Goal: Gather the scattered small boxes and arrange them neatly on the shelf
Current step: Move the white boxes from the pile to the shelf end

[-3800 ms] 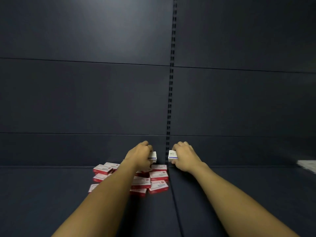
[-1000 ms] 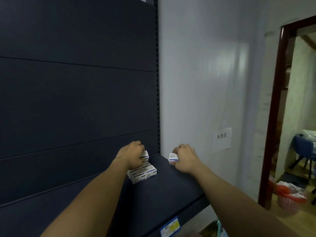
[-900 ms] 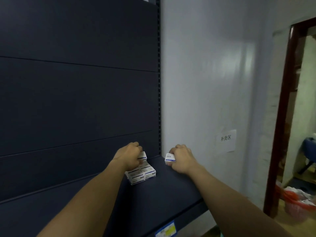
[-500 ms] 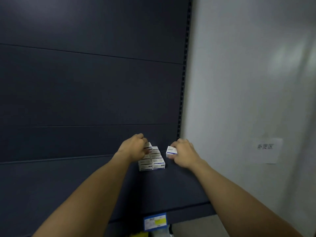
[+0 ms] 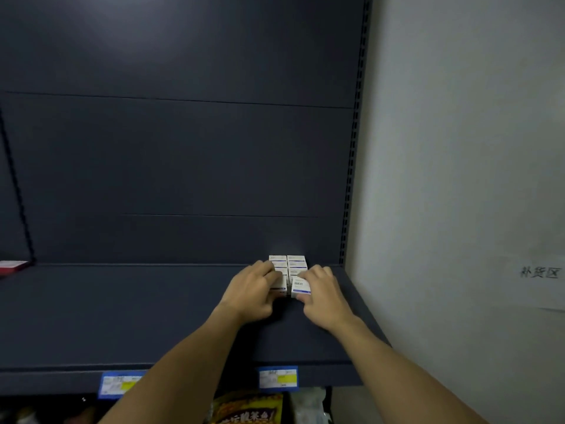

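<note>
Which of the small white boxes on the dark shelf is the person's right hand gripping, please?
The front small white box of the right-hand column, nearest the camera; the right hand pinches it, while the boxes behind sit untouched.

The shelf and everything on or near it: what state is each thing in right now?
White boxes: two neat rows against the back panel.
Front right box: upright, gripped by the right hand.
Front left box: mostly hidden under the left hand.
Left hand: closed on the left row's front.
Right hand: pinching its box.
Shelf: mostly bare.
Red box: lying flat, far left.
Price tags: stuck on the shelf's front edge.
Paper sign: fixed to the wall.
</note>
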A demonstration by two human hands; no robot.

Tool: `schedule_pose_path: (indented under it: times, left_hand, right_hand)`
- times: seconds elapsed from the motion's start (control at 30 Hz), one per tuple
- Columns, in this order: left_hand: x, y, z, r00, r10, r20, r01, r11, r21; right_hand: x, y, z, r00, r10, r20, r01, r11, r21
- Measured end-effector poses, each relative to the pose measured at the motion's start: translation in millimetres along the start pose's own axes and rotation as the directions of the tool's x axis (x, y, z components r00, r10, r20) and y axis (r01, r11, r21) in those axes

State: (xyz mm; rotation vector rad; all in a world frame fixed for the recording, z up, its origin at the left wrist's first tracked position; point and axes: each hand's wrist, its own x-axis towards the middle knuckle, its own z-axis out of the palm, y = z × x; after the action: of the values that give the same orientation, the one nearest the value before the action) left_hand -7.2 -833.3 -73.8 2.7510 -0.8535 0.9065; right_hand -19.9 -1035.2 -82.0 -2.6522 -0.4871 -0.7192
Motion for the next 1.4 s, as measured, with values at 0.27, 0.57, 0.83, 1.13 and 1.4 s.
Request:
schedule_pose_path:
  times: [0.27,0.57,0.83,1.13,1.4]
  left_hand:
    - [-2.2,2.0,23.1,0.999,-0.023,-0.023,0.02,0.992,-0.122]
    - [-1.5,-7.4,33.7,1.0,-0.009,0.016,0.011,0.989,-0.149]
    - [-3.8,-6.2,34.8,0.999,-0.018,0.028,0.021,0.991,-0.13]
    - [-4.5,-3.2,30.9,0.998,-0.038,0.058,0.044,0.993,-0.113]
    - [-4.7,-0.9,28.8,0.991,-0.106,0.08,0.115,0.985,-0.127]
  right_hand:
    - [-1.5,6.0,12.7,0.999,0.006,-0.049,-0.003,0.999,0.052]
    - [-5.4,7.0,18.2,0.997,-0.018,-0.076,0.021,0.999,0.048]
    - [-6.1,10.2,18.9,0.998,-0.03,-0.049,0.032,0.998,0.058]
    - [-5.3,12.1,21.4,0.999,-0.041,-0.033,0.044,0.996,0.082]
    - [-3.7,11.9,21.4,1.0,-0.018,-0.026,0.019,0.998,0.055]
